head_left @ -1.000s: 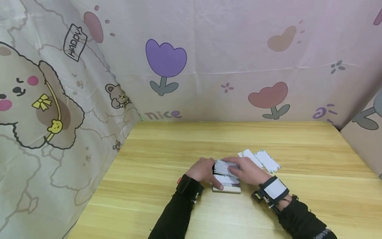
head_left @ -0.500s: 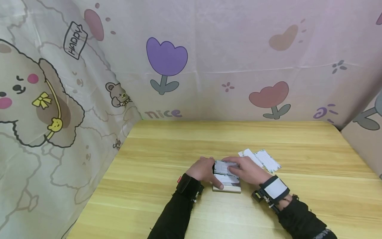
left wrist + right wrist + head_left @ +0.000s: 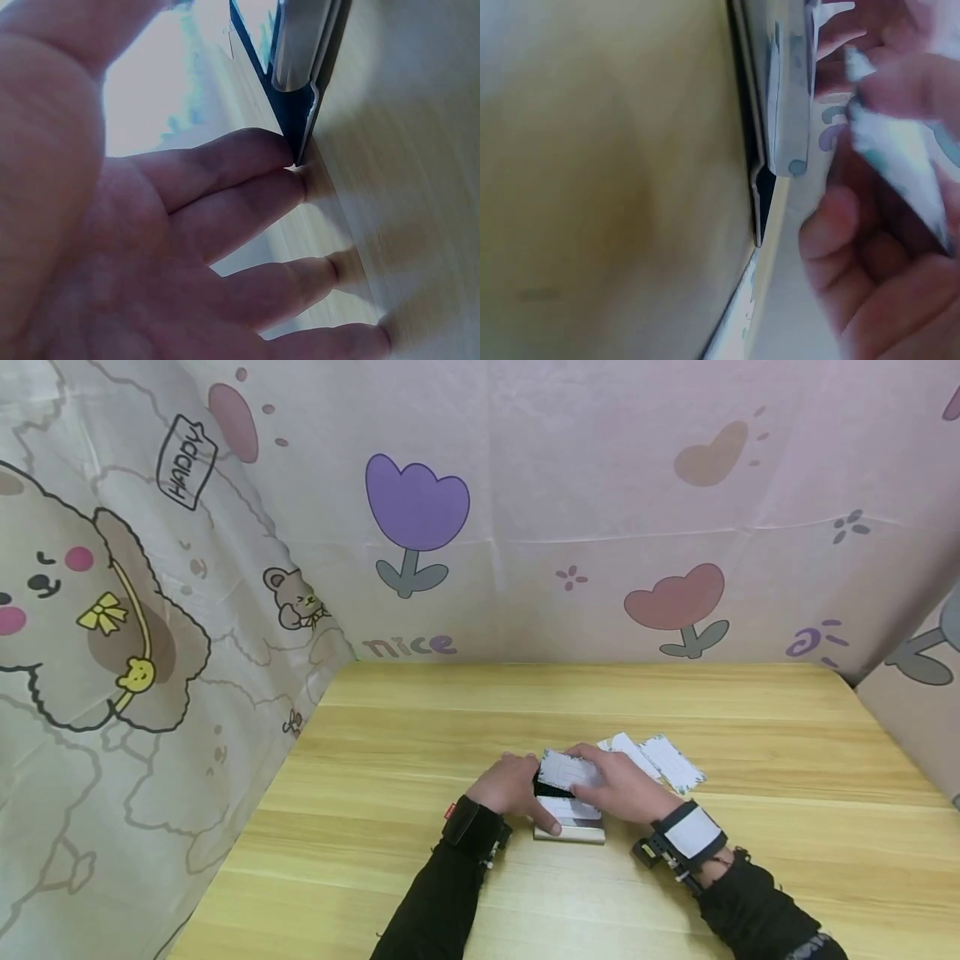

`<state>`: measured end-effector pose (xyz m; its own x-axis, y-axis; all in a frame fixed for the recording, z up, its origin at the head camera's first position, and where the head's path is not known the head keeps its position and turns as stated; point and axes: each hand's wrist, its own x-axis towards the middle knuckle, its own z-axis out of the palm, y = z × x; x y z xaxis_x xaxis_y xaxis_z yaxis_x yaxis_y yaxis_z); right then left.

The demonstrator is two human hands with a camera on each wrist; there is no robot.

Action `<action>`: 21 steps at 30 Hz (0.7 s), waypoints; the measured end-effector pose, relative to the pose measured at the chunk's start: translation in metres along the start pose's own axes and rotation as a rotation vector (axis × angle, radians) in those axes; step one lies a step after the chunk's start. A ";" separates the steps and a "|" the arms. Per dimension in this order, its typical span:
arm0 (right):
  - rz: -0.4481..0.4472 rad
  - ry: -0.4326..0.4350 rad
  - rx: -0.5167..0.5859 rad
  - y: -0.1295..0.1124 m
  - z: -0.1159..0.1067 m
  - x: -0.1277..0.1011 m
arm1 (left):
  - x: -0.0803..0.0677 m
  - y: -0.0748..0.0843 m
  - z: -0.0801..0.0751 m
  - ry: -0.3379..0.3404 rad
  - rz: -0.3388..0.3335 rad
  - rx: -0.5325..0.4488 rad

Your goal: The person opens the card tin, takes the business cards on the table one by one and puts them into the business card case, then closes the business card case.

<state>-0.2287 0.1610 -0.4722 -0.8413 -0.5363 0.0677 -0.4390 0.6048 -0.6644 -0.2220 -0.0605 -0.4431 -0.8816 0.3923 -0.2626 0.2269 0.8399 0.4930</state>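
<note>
Pinching a card (image 3: 564,770) above the card case (image 3: 570,827) mid-tabletop (image 3: 420,727), right hand (image 3: 618,789) clamps it, card's long axis crosswise; left hand (image 3: 510,787), fingers straight, braces case's left edge

Two loose cards (image 3: 660,760) are seen lying on the wooden table (image 3: 390,752); cartoon-printed fabric (image 3: 420,518) is hung behind.

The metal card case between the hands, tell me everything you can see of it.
The metal card case is a flat, silvery box lying open on the wooden table, with a dark inner edge and a stack of white printed cards inside. The left hand steadies its left side, fingers against its edge. The right hand pinches one card, tilted up above the stack. Two more cards lie on the table beyond.
</note>
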 end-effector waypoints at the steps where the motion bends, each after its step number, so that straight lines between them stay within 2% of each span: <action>1: -0.004 -0.002 0.000 0.000 0.000 0.000 | 0.000 0.000 0.000 0.000 0.001 0.004; 6: -0.024 -0.060 -0.007 0.000 0.000 -0.001 | 0.000 0.000 0.000 0.000 0.008 0.025; 15: -0.038 -0.080 -0.008 0.000 0.000 -0.002 | 0.001 -0.001 0.001 -0.004 -0.002 -0.016; 21: -0.014 -0.103 0.014 0.000 0.001 -0.001 | 0.001 -0.001 0.000 0.005 -0.006 0.020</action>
<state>-0.2275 0.1613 -0.4728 -0.7978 -0.6029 0.0007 -0.4456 0.5888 -0.6743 -0.2227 -0.0610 -0.4438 -0.8849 0.3855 -0.2614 0.2298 0.8495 0.4749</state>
